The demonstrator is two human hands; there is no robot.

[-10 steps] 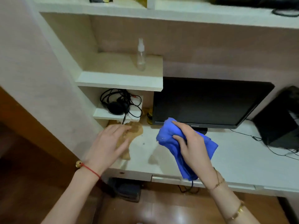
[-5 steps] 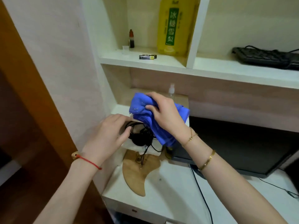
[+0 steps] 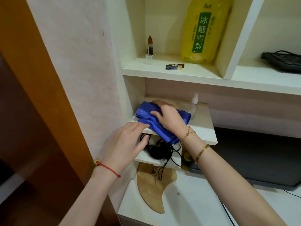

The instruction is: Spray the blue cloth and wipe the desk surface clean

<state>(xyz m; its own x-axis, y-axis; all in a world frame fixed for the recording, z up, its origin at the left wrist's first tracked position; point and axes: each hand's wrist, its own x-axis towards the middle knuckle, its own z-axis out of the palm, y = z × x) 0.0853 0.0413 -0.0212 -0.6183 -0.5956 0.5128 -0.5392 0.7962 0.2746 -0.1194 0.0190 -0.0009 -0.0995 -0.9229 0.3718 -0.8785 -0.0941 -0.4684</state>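
White desk surface fills the near ground, with a tan wooden fin-shaped board lying flat on it at the left end and the dark edge of a monitor to the right. An orange-brown door frame and a pale textured wall close off the left side. Just above the board, a small low shelf holds black headphones whose cable trails down over the board. The left hand, a red string at its wrist, reaches in at this level with fingers loosely spread, holding nothing. One shelf up, the right hand presses its curled fingers onto the blue cloth, which is bunched on the middle shelf and droops over its front edge. A clear spray bottle stands just behind the cloth. Farther up, the upper shelf carries a small clear cup, a dark dropper bottle, a black-and-gold battery and a big yellow bottle with a green label reading 冰糖雪梨. A black keyboard lies in the right-hand compartment.
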